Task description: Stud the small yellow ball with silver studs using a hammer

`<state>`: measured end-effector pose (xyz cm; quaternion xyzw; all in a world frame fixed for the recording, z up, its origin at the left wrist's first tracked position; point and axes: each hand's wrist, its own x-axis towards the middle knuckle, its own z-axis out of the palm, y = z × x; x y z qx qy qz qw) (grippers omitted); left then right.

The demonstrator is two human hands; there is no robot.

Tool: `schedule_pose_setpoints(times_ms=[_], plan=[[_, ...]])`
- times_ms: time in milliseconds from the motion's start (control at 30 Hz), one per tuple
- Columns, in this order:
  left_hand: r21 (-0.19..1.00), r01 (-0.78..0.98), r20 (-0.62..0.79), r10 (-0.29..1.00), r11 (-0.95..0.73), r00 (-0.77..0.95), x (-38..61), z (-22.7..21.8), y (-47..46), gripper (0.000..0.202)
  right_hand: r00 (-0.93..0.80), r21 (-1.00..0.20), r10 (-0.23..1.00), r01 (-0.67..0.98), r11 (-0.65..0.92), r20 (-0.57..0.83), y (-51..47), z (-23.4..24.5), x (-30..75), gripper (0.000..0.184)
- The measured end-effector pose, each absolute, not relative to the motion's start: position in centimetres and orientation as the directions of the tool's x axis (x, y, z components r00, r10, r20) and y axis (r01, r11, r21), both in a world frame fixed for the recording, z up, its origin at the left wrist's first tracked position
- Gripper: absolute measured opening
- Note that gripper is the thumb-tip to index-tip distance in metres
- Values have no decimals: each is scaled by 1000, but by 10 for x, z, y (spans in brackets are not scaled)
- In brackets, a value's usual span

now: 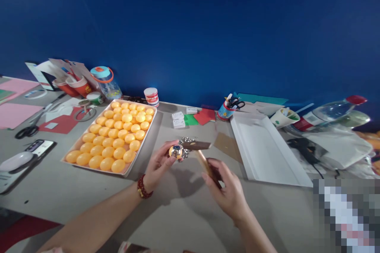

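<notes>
Near the middle of the desk, my left hand (160, 162) is closed around an orange ball (171, 151) with a shiny silver front. A cluster of silvery, glittering bits (186, 146) sits beside the ball at the fingertips. My right hand (224, 187) grips a tan, flat stick-like strip (204, 164). A dark brown strip (200, 145) extends from the silvery cluster to the top of the tan one; whether the two are joined I cannot tell. To the left, a shallow box (127, 172) holds several rows of orange balls (108, 152).
A white tray (252, 150) lies on the right, by a pen cup (225, 111) with scissors. Small white boxes (178, 120) and red paper (204, 116) lie behind my hands. A plastic bottle (329, 112) is far right; a phone (41, 148) and scissors (28, 131) are left.
</notes>
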<state>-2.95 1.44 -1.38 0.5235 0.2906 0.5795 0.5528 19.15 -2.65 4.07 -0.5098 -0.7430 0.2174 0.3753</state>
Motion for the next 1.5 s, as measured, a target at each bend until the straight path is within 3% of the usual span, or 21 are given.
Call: schedule_pose_setpoints(times_ms=[67,167,233,300,500,1167,1500], plan=[[912,-330,310,935,-242,171,-29,-11,13,41,-90,-828,960,490,273,264,-28,38,191,20],[913,-274,364,906,-302,215,-29,-5,10,41,-51,-983,998,178,36,27,-28,35,187,27],[910,-208,404,878,-358,256,-29,-1,7,41,-78,-997,994,-5,-80,-80,-27,33,180,33],[899,-135,439,851,-417,290,-29,1,3,41,-111,-985,984,-88,-148,-138,-27,30,173,39],[818,-6,535,758,-575,372,-27,0,-3,45,-163,-943,949,-153,-295,-270,-32,23,158,46],[870,-29,469,807,-492,359,-26,-7,-5,42,-200,-936,940,-163,-312,-278,-32,20,158,48],[807,47,524,751,-588,402,-27,-8,-4,55,-212,-928,937,-192,-318,-278,-31,17,156,47]])
